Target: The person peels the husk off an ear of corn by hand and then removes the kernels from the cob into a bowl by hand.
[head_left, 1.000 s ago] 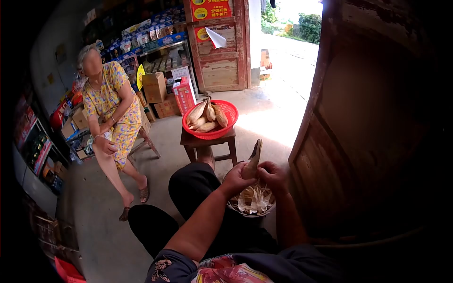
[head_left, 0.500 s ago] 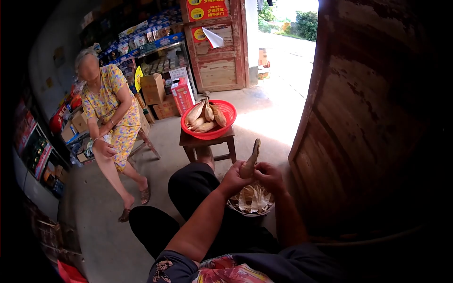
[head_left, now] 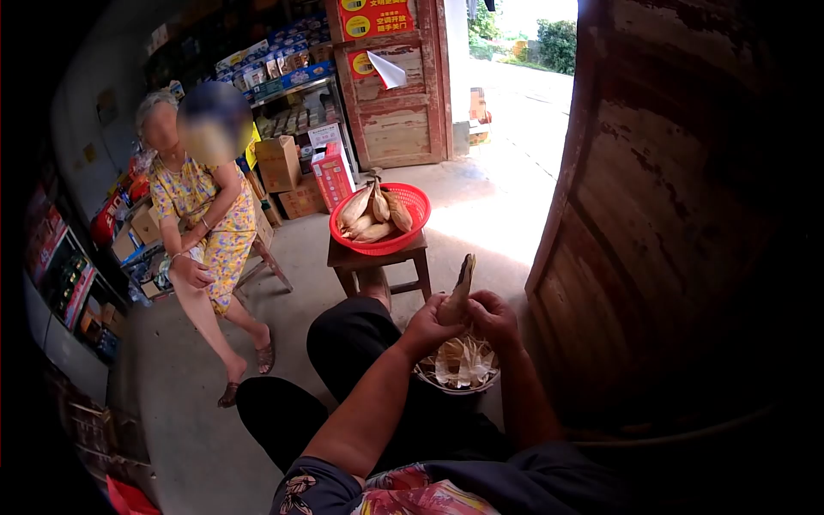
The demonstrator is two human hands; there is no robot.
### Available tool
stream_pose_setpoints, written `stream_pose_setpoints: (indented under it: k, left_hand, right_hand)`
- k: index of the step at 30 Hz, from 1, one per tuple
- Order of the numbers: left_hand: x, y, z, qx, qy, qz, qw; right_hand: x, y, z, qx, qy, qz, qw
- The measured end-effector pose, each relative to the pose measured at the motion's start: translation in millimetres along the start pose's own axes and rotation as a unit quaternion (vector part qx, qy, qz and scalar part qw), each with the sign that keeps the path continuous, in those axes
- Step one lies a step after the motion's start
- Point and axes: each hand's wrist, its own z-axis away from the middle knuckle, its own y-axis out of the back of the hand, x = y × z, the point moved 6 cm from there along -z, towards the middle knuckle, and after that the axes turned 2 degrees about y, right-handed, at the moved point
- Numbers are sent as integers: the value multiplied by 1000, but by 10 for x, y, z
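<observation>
An ear of corn (head_left: 455,302) in its dry husk stands nearly upright between my hands, its dark tip pointing up. My left hand (head_left: 427,328) is closed around its lower part. On the other side, my right hand (head_left: 495,320) has its fingers pinched at the husk; the exact grip is partly hidden. Below my hands a round container (head_left: 468,390) holds pale, peeled husks (head_left: 463,360). Several unpeeled ears of corn (head_left: 374,215) lie in a red plastic basket (head_left: 418,199) ahead of me.
The basket rests on a wooden stool (head_left: 421,257). A person in a yellow flowered outfit (head_left: 225,257) sits on a chair to the left. Cardboard boxes (head_left: 279,163) and stocked shelves (head_left: 275,73) stand behind. A wooden door (head_left: 635,206) stands close on my right, beside the bright doorway.
My right hand has shifted slightly, and the ear has turned a little, showing more of its dark tip. The seated person's arm has moved slightly.
</observation>
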Motion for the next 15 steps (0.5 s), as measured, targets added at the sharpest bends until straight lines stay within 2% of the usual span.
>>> stream_pose_setpoints:
  k: [7, 12, 15]
  left_hand:
    - [-24, 34, -11, 3, 3, -36, 999]
    - [48, -16, 15, 8, 4, -63, 998]
    - [50, -29, 17, -5, 15, -27, 999]
  right_hand:
    - [-68, 21, 24, 17, -23, -4, 1000]
    - [-67, 58, 13, 11, 36, 38, 999]
    - [-58, 50, 7, 23, 31, 33, 999]
